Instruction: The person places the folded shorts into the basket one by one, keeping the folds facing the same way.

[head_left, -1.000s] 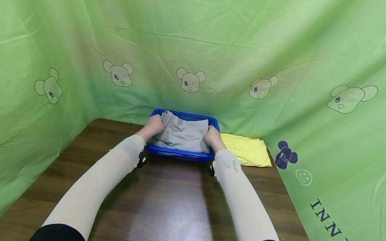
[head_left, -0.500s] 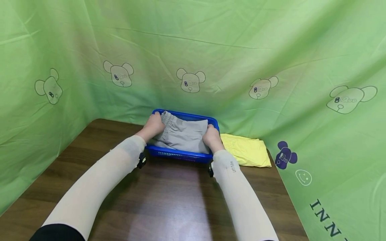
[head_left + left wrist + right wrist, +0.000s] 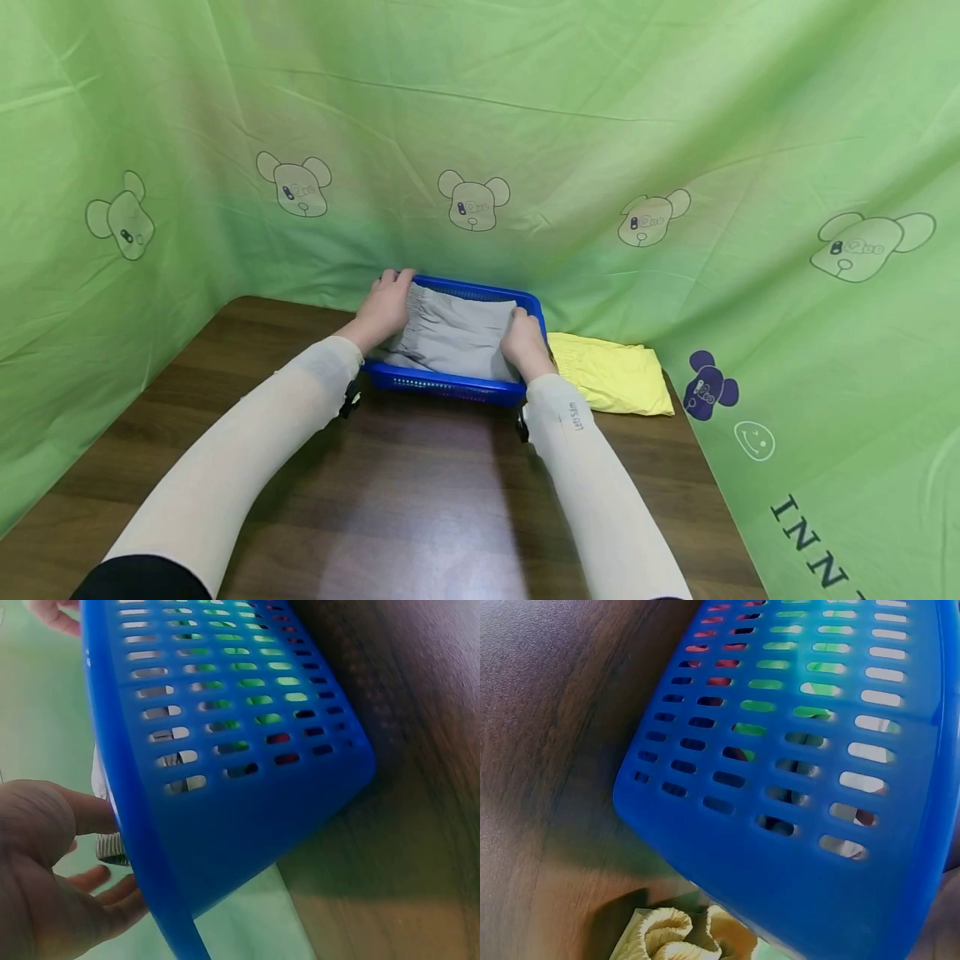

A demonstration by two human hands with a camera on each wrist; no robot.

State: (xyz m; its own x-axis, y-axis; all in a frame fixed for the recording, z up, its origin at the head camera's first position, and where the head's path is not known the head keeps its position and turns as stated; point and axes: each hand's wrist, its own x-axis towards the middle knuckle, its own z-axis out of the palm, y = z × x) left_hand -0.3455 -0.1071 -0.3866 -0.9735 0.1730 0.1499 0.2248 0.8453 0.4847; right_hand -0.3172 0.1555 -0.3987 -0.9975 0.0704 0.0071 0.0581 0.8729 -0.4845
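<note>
Folded grey pants [image 3: 461,337] with a gathered elastic waistband lie in a blue plastic basket [image 3: 442,384]. At the basket's left end is my left hand [image 3: 386,307], its fingers spread loosely by the waistband and rim. The left wrist view shows that hand [image 3: 45,877] with thumb and fingers apart, close to the ribbed waistband [image 3: 112,849]. My right hand [image 3: 527,343] has its fingers curled at the pants' right edge and holds the cloth there; most of it is hidden behind the rim in the right wrist view. Green and red items show through the basket's slots [image 3: 757,705].
A folded yellow garment [image 3: 611,375] lies on the wooden table [image 3: 420,492] just right of the basket. Its gathered edge [image 3: 671,937] shows in the right wrist view. A green printed curtain [image 3: 555,117] hangs behind and along both sides of the table.
My left hand has loosened from the waistband, its fingers extending toward the far rim. The waistband corner has dropped and lies flatter. My right hand has shifted slightly left.
</note>
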